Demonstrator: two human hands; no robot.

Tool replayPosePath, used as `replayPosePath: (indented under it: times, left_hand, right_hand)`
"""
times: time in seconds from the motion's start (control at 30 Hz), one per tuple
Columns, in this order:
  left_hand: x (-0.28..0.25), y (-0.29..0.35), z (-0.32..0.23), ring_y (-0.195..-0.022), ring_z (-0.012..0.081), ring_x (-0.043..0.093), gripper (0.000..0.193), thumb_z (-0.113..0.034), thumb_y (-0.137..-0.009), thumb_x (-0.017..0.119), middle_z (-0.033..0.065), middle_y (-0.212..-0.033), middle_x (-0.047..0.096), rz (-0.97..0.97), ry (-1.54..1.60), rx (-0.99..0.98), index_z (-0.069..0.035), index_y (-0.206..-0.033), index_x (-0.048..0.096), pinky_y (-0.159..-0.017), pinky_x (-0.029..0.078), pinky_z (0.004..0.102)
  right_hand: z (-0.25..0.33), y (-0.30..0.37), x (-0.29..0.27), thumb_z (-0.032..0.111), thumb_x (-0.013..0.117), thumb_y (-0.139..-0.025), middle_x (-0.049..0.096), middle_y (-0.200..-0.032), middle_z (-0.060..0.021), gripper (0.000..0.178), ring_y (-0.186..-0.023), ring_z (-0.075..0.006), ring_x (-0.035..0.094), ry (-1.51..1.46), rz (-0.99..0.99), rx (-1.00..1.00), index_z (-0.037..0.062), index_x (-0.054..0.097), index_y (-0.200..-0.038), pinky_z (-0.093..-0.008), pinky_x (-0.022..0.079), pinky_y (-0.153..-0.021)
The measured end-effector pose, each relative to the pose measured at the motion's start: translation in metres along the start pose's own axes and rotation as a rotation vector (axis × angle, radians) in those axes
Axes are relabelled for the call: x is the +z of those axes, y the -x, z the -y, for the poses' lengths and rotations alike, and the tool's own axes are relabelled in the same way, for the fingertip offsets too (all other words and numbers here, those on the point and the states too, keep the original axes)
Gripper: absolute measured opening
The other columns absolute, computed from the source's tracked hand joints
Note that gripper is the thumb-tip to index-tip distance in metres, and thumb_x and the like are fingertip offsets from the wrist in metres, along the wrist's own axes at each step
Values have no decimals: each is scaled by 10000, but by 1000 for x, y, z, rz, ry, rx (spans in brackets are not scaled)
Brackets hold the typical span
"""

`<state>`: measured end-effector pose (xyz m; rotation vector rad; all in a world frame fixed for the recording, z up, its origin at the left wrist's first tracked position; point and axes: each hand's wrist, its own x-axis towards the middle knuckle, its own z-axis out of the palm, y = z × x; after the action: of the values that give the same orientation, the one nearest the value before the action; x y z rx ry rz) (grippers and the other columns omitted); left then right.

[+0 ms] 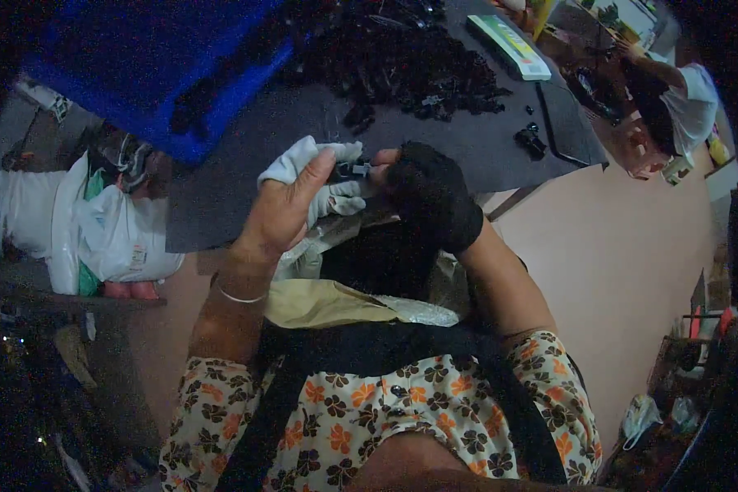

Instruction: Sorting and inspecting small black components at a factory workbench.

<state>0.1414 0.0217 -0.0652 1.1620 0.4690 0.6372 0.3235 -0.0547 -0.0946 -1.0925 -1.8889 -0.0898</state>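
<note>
Above the near edge of the grey table (pixel 221 201), my two hands meet around a small black part with a pale, shiny piece (pixel 354 170). My left hand (pixel 291 197), with white cloth or a glove over its fingers and a bare thumb, grips it from the left. My right hand (pixel 433 195) wears a black glove with the fingertips bare and pinches the part's right end. Its exact kind is too small to make out. Beyond my hands lies a heap of similar-looking dark parts (pixel 410 70).
A blue bin or sheet (pixel 152 74) covers the far left. On the right are a green-and-white box (pixel 510 49), a loose black part (pixel 530 142) and a bent black rod (pixel 556 123). White bags (pixel 127 234) stand left; another person (pixel 689 107) is far right. Tan wrapping (pixel 324 303) lies near my lap.
</note>
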Motion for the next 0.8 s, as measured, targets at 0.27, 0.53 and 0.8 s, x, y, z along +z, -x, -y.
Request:
replayPosePath:
  times: [0.27, 0.53, 0.8]
  left_hand:
    - [27, 2, 6, -900, 189, 594, 224, -52, -886, 444, 116, -1033, 571, -274, -246, 215, 47, -1066, 533, -758, 487, 262]
    - [39, 3, 14, -1010, 297, 556, 216, 64, -793, 468, 200, -1101, 553, -149, -1380, 706, 54, -971, 590, -822, 470, 329]
    - [42, 7, 11, -1054, 394, 498, 276, 56, -751, 451, 269, -1123, 502, -99, -1463, 623, 69, -994, 581, -895, 429, 348]
  right_hand:
    - [10, -3, 14, 64, 616, -749, 578, -793, -89, 134, -733, -179, 570, -248, -195, 491, 10, 545, -848, -295, 457, -664]
    - [11, 0, 26, 110, 560, -818, 540, -723, -17, 83, -657, -97, 509, -564, -220, 753, 36, 524, -805, -248, 427, -600]
    - [8, 0, 23, 120, 543, -820, 537, -697, -35, 93, -612, -100, 520, -622, -121, 810, 36, 504, -815, -259, 439, -562]
